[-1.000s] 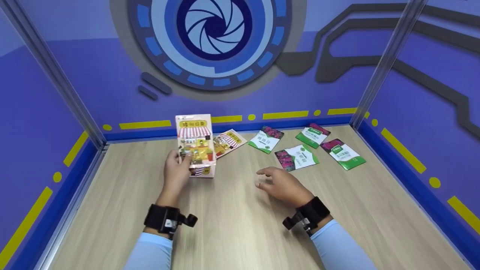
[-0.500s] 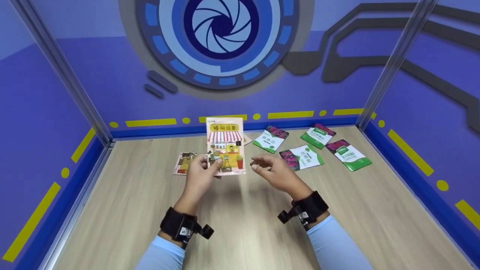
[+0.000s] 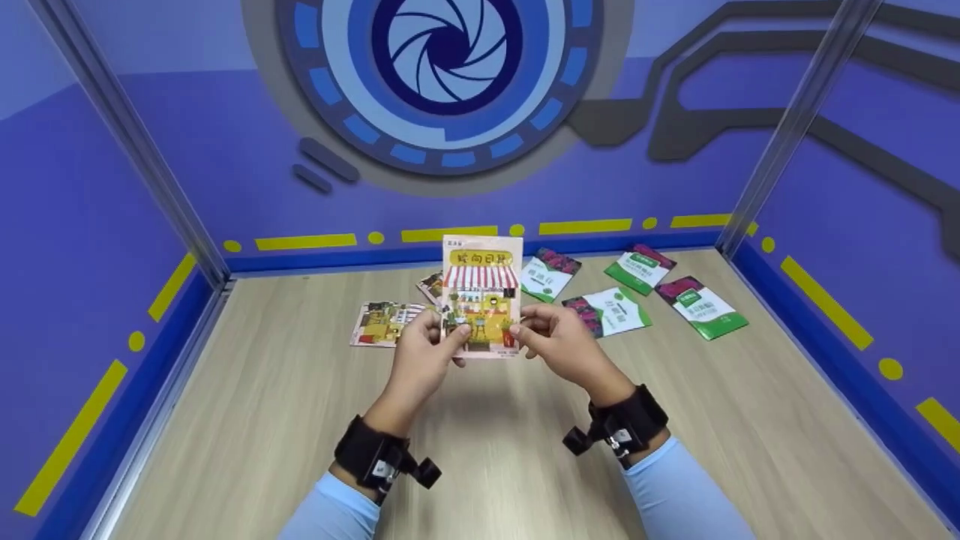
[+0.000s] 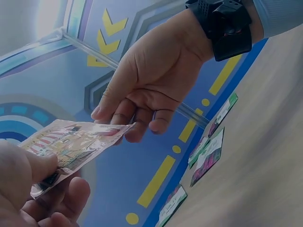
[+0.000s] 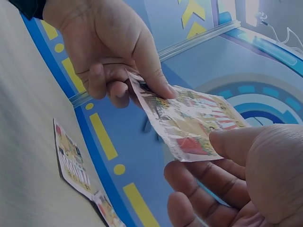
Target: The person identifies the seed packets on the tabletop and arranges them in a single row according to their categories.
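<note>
A pink seed packet (image 3: 482,279) with a red-and-white striped awning picture is held upright above the table in the head view. My left hand (image 3: 421,351) pinches its lower left edge, thumb in front and fingers behind. At the lower right edge, my right hand (image 3: 568,346) has its thumb on the front and its fingers behind. The right wrist view shows the right thumb (image 5: 232,144) at the packet's border. Two similar pink packets lie behind the hands: one flat on the left (image 3: 381,324), the other (image 3: 430,286) mostly hidden by the held packet.
Several green-and-white seed packets with purple flowers lie at the back right: one (image 3: 551,275) partly behind the held packet, others (image 3: 641,268), (image 3: 619,311) and a packet (image 3: 703,307) farthest right. Blue-purple panels (image 3: 187,165) enclose the wooden table (image 3: 480,465) at the back and sides.
My left hand has lifted the pink packet off the left pile and carried it rightward to the middle. My right hand, earlier apart from it, now grips its right edge.
</note>
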`<state>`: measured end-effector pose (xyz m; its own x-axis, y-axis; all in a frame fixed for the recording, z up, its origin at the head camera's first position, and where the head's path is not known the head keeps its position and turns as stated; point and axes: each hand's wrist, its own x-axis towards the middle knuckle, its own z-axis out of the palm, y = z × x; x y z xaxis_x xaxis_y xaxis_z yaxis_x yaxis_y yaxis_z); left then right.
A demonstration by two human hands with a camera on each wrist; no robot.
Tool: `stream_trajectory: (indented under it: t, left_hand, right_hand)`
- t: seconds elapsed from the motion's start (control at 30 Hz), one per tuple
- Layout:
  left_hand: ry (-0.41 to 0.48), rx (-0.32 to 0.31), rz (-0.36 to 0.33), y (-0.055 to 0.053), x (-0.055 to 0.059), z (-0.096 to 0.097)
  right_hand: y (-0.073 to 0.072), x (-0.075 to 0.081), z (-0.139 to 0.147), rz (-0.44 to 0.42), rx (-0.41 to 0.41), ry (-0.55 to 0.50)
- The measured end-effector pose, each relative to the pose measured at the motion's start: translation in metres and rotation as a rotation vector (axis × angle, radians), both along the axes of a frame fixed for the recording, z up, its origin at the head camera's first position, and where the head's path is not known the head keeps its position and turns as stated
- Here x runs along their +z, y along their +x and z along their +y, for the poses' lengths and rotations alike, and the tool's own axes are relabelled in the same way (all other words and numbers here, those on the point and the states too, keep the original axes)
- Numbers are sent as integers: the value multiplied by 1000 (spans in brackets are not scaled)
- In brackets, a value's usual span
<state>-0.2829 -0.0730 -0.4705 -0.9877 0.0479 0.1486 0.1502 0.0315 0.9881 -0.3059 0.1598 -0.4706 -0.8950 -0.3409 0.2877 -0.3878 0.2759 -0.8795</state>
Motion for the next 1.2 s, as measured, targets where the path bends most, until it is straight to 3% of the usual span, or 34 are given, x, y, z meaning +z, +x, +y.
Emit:
stream_trajectory:
  t: [0.13,0.23,0.53,0.83,1.2]
  left_hand:
    - [4,-40,-3,9,14,1]
    - [-9,-52,36,12,19,0]
    - [-253,-36,148,-1,5,-17]
    - [-440,-31,164,2,9,-24]
    - [-551,19,146,3,12,-26]
  right_hand:
    - [1,1,-1,36,-7,3]
    - [3,3,-2,43,-14,-12]
    - [17,24,-3,50,-13,-30]
    - [2,1,2,67,-30,9]
    - [2,-3,2,92,-26,28]
